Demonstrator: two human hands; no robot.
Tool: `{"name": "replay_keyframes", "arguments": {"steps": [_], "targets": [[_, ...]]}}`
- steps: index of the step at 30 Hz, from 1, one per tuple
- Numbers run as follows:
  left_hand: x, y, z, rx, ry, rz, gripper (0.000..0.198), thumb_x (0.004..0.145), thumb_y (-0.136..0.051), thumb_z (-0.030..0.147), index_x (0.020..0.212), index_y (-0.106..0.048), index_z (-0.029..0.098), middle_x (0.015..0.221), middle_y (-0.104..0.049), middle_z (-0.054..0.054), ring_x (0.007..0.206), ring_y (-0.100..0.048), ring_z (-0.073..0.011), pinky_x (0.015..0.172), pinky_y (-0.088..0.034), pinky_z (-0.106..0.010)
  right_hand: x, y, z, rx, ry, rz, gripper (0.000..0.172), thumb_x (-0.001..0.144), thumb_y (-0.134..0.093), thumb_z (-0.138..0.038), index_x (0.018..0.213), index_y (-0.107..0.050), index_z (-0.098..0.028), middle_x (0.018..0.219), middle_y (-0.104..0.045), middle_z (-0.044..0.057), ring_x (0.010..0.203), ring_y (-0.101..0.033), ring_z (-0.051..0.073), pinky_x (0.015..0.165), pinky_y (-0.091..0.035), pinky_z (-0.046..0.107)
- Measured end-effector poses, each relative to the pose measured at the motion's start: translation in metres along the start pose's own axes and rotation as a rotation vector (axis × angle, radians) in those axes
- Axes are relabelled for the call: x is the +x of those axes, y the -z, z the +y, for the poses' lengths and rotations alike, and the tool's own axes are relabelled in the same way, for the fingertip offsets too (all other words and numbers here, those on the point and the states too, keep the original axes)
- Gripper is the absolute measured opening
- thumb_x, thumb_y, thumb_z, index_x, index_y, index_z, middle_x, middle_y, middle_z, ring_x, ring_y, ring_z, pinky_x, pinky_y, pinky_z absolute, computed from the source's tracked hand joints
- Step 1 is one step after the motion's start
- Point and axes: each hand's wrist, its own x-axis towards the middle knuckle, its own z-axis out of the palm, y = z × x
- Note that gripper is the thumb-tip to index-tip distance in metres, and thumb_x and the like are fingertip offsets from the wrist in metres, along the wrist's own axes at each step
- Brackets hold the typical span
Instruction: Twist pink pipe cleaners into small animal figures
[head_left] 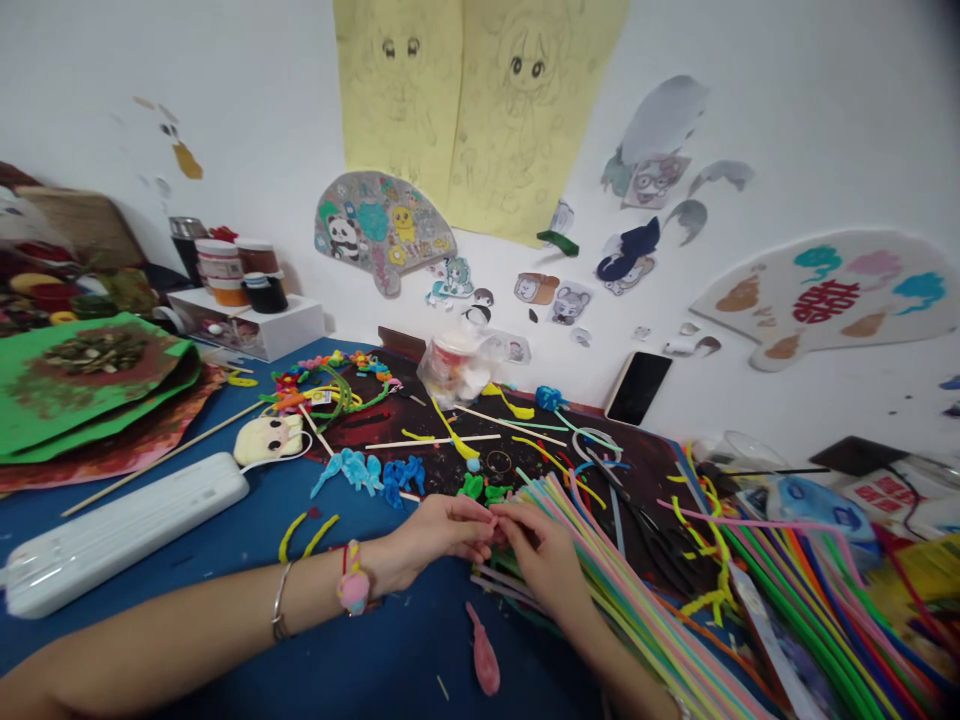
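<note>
My left hand (450, 530) and my right hand (536, 550) meet at the fingertips over the blue table. Both are closed in a pinch on a small pink piece (493, 521) that looks like pipe cleaner; the fingers hide most of it. Below them on the table lies a pink teardrop-shaped pipe cleaner piece (485, 655). Just behind the fingertips sit green fuzzy pieces (472, 487). Light blue and dark blue twisted pipe cleaners (360, 472) rest left of these. A bundle of pastel pipe cleaners (622, 570) runs beside and under my right hand.
A white power strip (127, 535) occupies the left. Scissors (652, 540) lie right of the pastel bundle, with several brightly coloured pipe cleaners (802, 590) farther right. A phone (639, 388) leans against the wall. Jars (221, 270) stand on a white box (281, 328) at the back left.
</note>
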Motion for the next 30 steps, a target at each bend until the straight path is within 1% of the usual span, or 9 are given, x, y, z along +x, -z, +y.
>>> {"name": "replay_keyframes", "arguments": {"steps": [3,5,8,10,13,16,21,26,30], "targets": [[0.002,0.004,0.001,0.014,0.025,-0.026,0.031,0.065,-0.073,0.031,0.088,-0.066,0.010,0.079,-0.067,-0.007,0.064,-0.061,-0.0117,0.066,-0.047,-0.024,0.005,0.005,0.003,0.176,-0.132,-0.097,0.022,0.081,-0.053,-0.027,0.100,-0.062,-0.019,0.081,-0.067,0.005,0.066,-0.064,0.016,0.061,-0.054,0.029],[0.002,0.005,0.001,0.023,0.027,-0.019,0.032,0.067,-0.072,0.032,0.089,-0.066,0.010,0.076,-0.067,-0.007,0.064,-0.061,-0.0122,0.068,-0.048,-0.025,0.008,0.009,0.003,0.266,-0.209,-0.146,0.028,0.076,-0.059,-0.029,0.102,-0.059,-0.018,0.079,-0.068,0.005,0.065,-0.065,0.016,0.057,-0.054,0.028],[0.002,0.004,0.003,0.051,0.032,-0.007,0.033,0.067,-0.072,0.033,0.091,-0.067,0.010,0.073,-0.067,-0.007,0.064,-0.062,-0.0133,0.069,-0.048,-0.027,0.010,0.015,0.001,0.310,-0.291,-0.168,0.032,0.070,-0.065,-0.031,0.099,-0.061,-0.018,0.079,-0.070,0.005,0.063,-0.065,0.017,0.053,-0.052,0.027],[0.001,0.001,0.006,0.076,0.025,-0.004,0.034,0.066,-0.072,0.034,0.088,-0.067,0.010,0.073,-0.067,-0.007,0.065,-0.062,-0.0145,0.069,-0.049,-0.028,0.011,0.017,0.000,0.292,-0.320,-0.172,0.029,0.069,-0.066,-0.033,0.093,-0.063,-0.018,0.077,-0.071,0.004,0.061,-0.065,0.017,0.051,-0.051,0.026],[0.000,-0.003,0.008,0.116,-0.007,0.009,0.030,0.065,-0.072,0.033,0.084,-0.068,0.009,0.072,-0.067,-0.006,0.062,-0.062,-0.0147,0.065,-0.049,-0.028,0.011,0.018,-0.002,0.242,-0.318,-0.195,0.023,0.070,-0.065,-0.034,0.084,-0.067,-0.016,0.075,-0.071,0.004,0.065,-0.065,0.017,0.058,-0.051,0.027],[0.002,-0.005,0.006,0.151,-0.067,0.019,0.028,0.067,-0.071,0.032,0.083,-0.068,0.010,0.066,-0.067,-0.004,0.060,-0.061,-0.0146,0.061,-0.049,-0.027,0.011,0.017,-0.004,0.173,-0.300,-0.200,0.022,0.072,-0.063,-0.035,0.082,-0.069,-0.016,0.076,-0.071,0.004,0.068,-0.065,0.018,0.063,-0.051,0.027],[0.004,-0.003,-0.001,0.204,-0.186,0.025,0.023,0.070,-0.068,0.032,0.084,-0.067,0.014,0.068,-0.068,-0.003,0.065,-0.063,-0.0163,0.063,-0.050,-0.027,0.010,0.018,-0.011,0.067,-0.272,-0.167,0.019,0.075,-0.060,-0.033,0.080,-0.071,-0.018,0.072,-0.070,0.002,0.064,-0.063,0.016,0.058,-0.049,0.025],[0.002,-0.004,-0.001,0.278,-0.206,0.059,0.022,0.071,-0.067,0.032,0.084,-0.067,0.014,0.073,-0.069,-0.005,0.070,-0.064,-0.0188,0.066,-0.050,-0.028,0.009,0.016,-0.012,0.051,-0.261,-0.125,0.018,0.073,-0.061,-0.033,0.076,-0.072,-0.019,0.069,-0.070,0.002,0.062,-0.063,0.017,0.055,-0.049,0.024],[0.003,-0.002,-0.003,0.336,-0.234,0.057,0.023,0.076,-0.061,0.036,0.084,-0.068,0.015,0.075,-0.069,-0.005,0.072,-0.064,-0.0192,0.066,-0.050,-0.028,0.009,0.016,-0.010,0.050,-0.252,-0.116,0.015,0.074,-0.061,-0.029,0.074,-0.073,-0.020,0.067,-0.071,0.001,0.062,-0.064,0.017,0.054,-0.049,0.024]]}}
